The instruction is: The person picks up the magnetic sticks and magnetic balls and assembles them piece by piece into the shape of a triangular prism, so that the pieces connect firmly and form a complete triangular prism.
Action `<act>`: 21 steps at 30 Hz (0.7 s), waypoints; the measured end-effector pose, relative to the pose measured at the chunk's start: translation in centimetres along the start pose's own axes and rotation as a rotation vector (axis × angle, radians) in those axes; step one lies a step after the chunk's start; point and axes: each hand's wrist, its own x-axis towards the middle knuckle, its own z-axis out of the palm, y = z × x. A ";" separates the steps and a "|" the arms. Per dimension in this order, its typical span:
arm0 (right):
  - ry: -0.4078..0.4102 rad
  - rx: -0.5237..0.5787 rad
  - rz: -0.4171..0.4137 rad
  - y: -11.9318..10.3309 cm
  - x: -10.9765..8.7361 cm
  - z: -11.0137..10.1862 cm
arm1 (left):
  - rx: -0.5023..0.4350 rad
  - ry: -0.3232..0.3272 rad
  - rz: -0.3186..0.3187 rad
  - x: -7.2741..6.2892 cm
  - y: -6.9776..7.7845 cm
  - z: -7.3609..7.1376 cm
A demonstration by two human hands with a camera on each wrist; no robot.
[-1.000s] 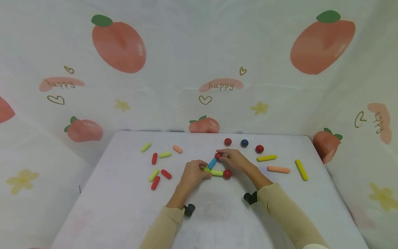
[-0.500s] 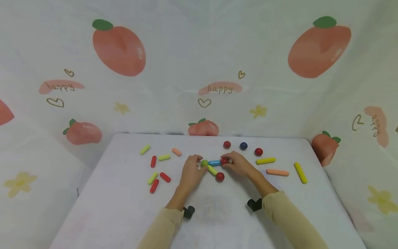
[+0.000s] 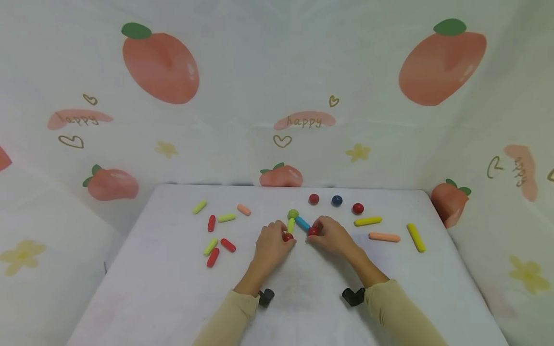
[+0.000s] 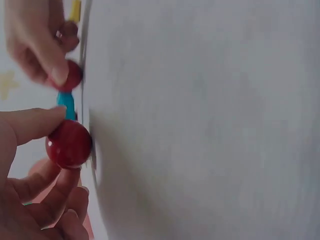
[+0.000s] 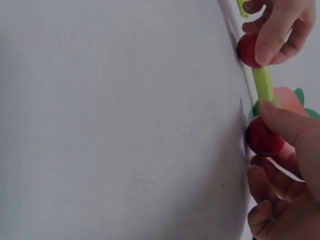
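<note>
A V-shaped assembly lies on the white table, its green ball (image 3: pixel 293 214) at the far point. From that ball a light-green stick (image 3: pixel 291 225) leads to one red ball (image 3: pixel 287 237), and a blue stick (image 3: pixel 302 223) leads to a second red ball (image 3: pixel 313 232). My left hand (image 3: pixel 271 246) pinches the first red ball, seen close up in the left wrist view as a glossy red ball (image 4: pixel 69 144). The second is pinched by my right hand (image 3: pixel 333 236), with the thumb on the red ball (image 5: pixel 264 137) in the right wrist view.
Loose short sticks lie to the left, among them a red stick (image 3: pixel 212 257) and a small orange stick (image 3: pixel 244 209). Behind my right hand are a blue ball (image 3: pixel 336 201) and two red balls. Two yellow sticks and a long orange stick (image 3: pixel 384 237) lie at the right.
The assembly has turned, so its green ball now points away and both red balls face me. My left hand has shifted from the green ball to a red ball; my right hand stays on its red ball.
</note>
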 end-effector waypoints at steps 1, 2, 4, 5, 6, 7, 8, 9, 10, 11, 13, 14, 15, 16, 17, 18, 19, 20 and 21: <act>0.012 0.000 0.005 0.0 -0.2 0.0 | -0.008 0.004 -0.003 0.1 -0.2 -0.2; 0.023 0.001 0.012 0.1 -0.3 0.0 | -0.011 0.011 -0.003 0.2 -0.5 -0.4; 0.043 -0.001 0.021 0.2 -0.5 0.0 | -0.019 0.025 0.006 0.5 -0.9 -0.7; 0.051 -0.002 0.026 0.2 -0.6 0.0 | -0.021 0.029 0.011 0.6 -1.1 -0.8; 0.055 -0.001 0.029 0.3 -0.7 0.0 | -0.027 0.030 0.017 0.7 -1.3 -0.9; 0.058 -0.001 0.032 0.4 -0.8 0.0 | -0.035 0.029 0.028 0.8 -1.5 -0.9; 0.060 -0.001 0.036 0.4 -0.8 0.0 | -0.042 0.026 0.036 0.8 -1.7 -1.0; 0.061 -0.002 0.034 0.5 -0.8 0.0 | -0.056 0.018 0.043 0.8 -1.9 -1.1; 0.062 -0.001 0.031 0.5 -0.8 -0.1 | -0.073 0.006 0.043 0.8 -2.0 -1.3; 0.062 -0.001 0.026 0.5 -0.7 -0.1 | -0.088 -0.004 0.040 0.8 -2.3 -1.4; 0.060 0.002 0.015 0.6 -0.6 -0.1 | -0.119 -0.021 0.022 1.0 -2.9 -2.0; 0.058 0.001 0.007 0.7 -0.5 -0.1 | -0.130 -0.025 0.008 1.1 -3.2 -2.5; 0.055 -0.002 -0.001 0.7 -0.4 -0.1 | -0.138 -0.021 -0.002 1.3 -3.7 -3.0; 0.053 0.001 -0.003 0.8 -0.4 -0.1 | -0.140 -0.016 -0.017 1.7 -4.2 -3.6; 0.051 0.002 -0.003 0.8 -0.3 -0.1 | -0.141 -0.008 -0.024 2.0 -4.7 -4.3; 0.049 0.004 -0.001 0.8 -0.3 -0.1 | -0.139 0.005 -0.023 2.5 -5.3 -5.0; 0.049 0.009 0.002 0.9 -0.3 -0.1 | -0.127 0.022 -0.022 3.0 -5.8 -5.8; 0.049 0.009 0.003 0.9 -0.2 -0.1 | -0.102 0.043 -0.013 3.5 -6.4 -6.4; 0.048 0.010 0.005 0.9 -0.2 -0.1 | -0.079 0.065 -0.004 4.1 -7.0 -7.0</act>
